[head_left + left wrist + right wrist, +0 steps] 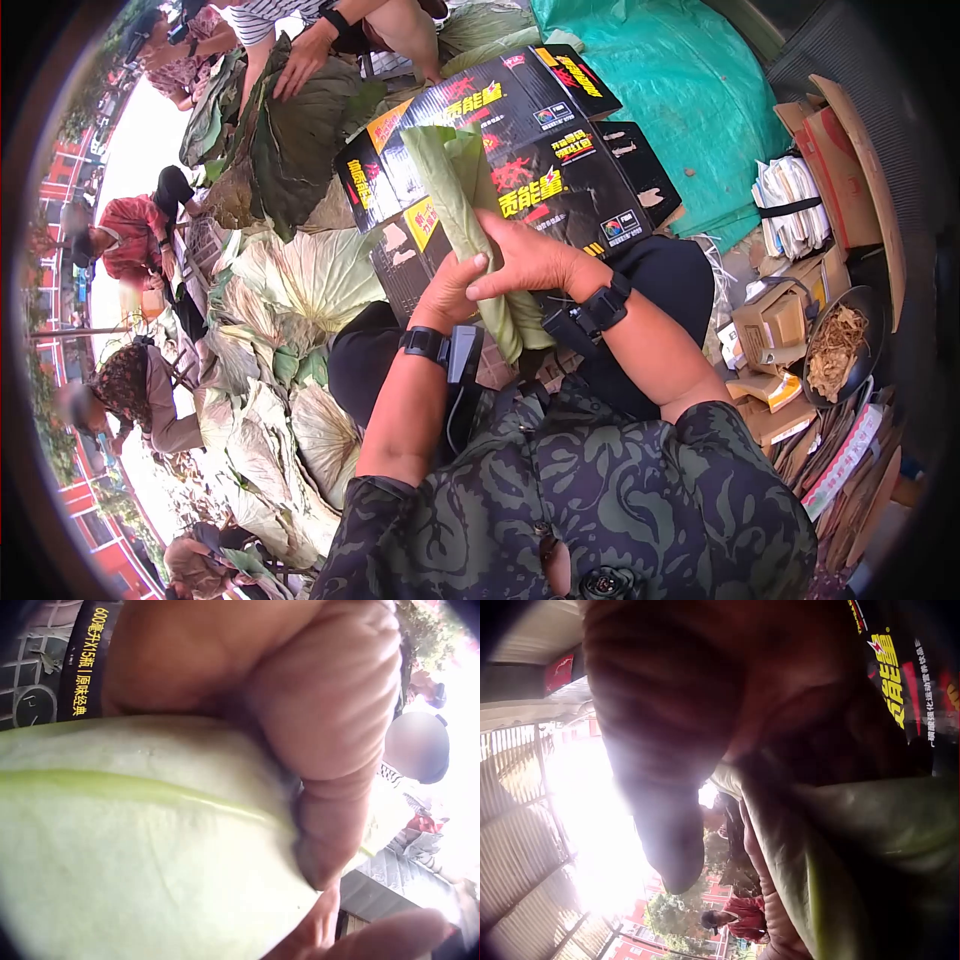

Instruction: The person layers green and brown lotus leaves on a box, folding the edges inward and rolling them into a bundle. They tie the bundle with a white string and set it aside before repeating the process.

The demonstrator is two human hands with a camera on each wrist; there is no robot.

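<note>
1. So the work surface is a flattened black printed carton (605,175), just beyond the hands, yellow lettering all over it.
2. Past that, off to the right of the hands, there's a rumpled green tarp (665,100).
3. Left of the hands: big wrinkly dried leaves (305,275) heaped up, with other people sitting further out.
4. Right of the hands: cardboard boxes (775,325), plus a dark bowl (873,310) with brown shreddy stuff in it.
5. Hands are close together: left hand (445,290) and right hand (535,257) both clamped on one leaf roll (452,195).
6. Roll's pale green, matte, long, with a brighter vein; it slants from beyond the hands back toward the lap, far end loosely folded.
</note>
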